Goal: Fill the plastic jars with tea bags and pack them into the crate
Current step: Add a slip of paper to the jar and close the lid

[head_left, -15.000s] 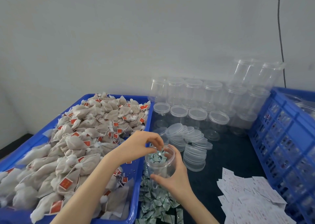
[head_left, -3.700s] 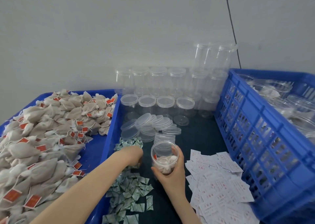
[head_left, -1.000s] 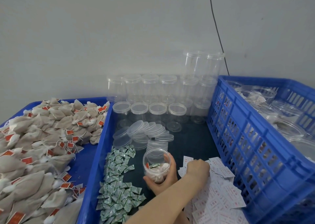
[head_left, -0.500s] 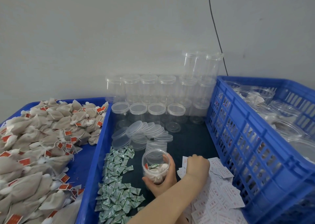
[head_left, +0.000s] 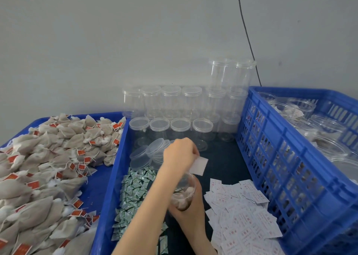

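Note:
My right hand (head_left: 193,211) grips a clear plastic jar (head_left: 184,195) from below and behind, near the front of the dark table. The jar is lidless and has tea bags in its lower part. My left hand (head_left: 180,154) is just above the jar's mouth and pinches a white paper slip (head_left: 199,166) that hangs to its right. My left forearm crosses in front of the jar and hides part of it. A heap of tea bags (head_left: 48,157) with red tags fills the blue tray on the left. The blue crate (head_left: 290,157) stands on the right with jars (head_left: 302,107) inside.
Empty clear jars (head_left: 170,126) stand in rows against the wall, some stacked. Loose lids (head_left: 145,154) lie in front of them. Small green sachets (head_left: 133,192) are piled by the tray's edge, and white paper slips (head_left: 242,216) beside the crate.
My left hand has come up off the pile of white slips with one slip pinched and moved left, over the jar. My right hand still holds the jar in the same spot.

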Action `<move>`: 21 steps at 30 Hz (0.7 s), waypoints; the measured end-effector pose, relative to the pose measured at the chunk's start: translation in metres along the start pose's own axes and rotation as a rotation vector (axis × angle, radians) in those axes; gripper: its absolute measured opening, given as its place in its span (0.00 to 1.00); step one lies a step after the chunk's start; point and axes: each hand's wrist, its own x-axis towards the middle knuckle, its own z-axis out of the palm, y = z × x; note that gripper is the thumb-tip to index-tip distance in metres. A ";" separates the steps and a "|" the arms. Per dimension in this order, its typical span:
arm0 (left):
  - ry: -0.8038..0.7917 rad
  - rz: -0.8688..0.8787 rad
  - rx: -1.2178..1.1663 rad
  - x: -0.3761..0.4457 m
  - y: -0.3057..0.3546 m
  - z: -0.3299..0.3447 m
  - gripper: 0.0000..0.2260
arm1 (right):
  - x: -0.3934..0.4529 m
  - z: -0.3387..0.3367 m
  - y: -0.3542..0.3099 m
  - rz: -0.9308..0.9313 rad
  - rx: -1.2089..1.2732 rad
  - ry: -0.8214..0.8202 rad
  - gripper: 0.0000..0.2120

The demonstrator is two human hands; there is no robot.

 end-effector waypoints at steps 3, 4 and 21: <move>-0.157 -0.032 0.021 -0.010 -0.025 -0.017 0.07 | 0.001 0.001 0.008 -0.004 -0.027 0.024 0.48; -0.216 -0.039 0.057 -0.013 -0.029 -0.018 0.07 | 0.001 0.001 0.007 0.004 -0.021 0.027 0.49; -0.223 -0.002 0.374 -0.046 -0.042 0.014 0.12 | -0.001 0.001 -0.001 0.057 -0.003 0.031 0.49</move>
